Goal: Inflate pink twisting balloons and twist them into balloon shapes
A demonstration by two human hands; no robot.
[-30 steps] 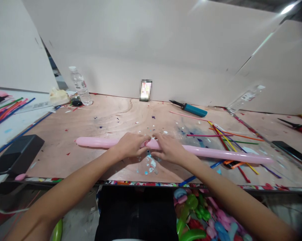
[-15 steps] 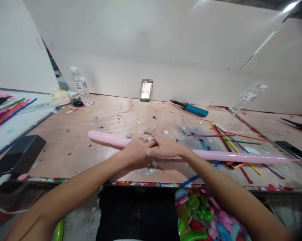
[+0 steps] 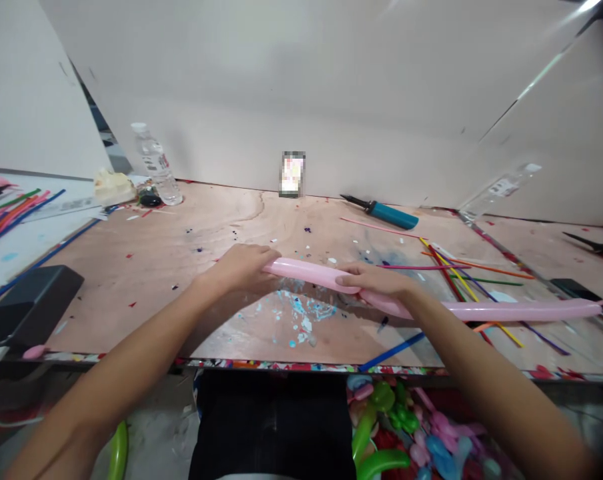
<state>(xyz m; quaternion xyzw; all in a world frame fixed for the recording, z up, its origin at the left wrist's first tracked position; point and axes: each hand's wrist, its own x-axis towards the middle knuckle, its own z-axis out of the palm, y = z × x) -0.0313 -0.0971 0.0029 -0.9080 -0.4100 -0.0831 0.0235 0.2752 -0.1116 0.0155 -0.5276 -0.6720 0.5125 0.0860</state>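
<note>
A long pink balloon (image 3: 311,271) stretches across the middle of the table and on to the right, past my right forearm. My left hand (image 3: 246,263) is wrapped round its left end, which the fingers hide. Farther along, my right hand (image 3: 376,280) grips the balloon with the thumb on top, where it bends or narrows. Beyond that hand the balloon runs straight over several uninflated balloons (image 3: 451,273) in mixed colours, close to a dark phone (image 3: 574,289).
A blue hand pump (image 3: 392,215) lies near the back wall, right of a propped-up phone (image 3: 292,175). Water bottles (image 3: 156,163) stand or lean at both sides. A dark grey box (image 3: 36,303) sits front left. Finished balloon shapes (image 3: 411,433) fill the space below the table edge.
My hands were together on the balloon and are now apart, the left moved leftward and the right rightward. The balloon's left end has come in to my left hand.
</note>
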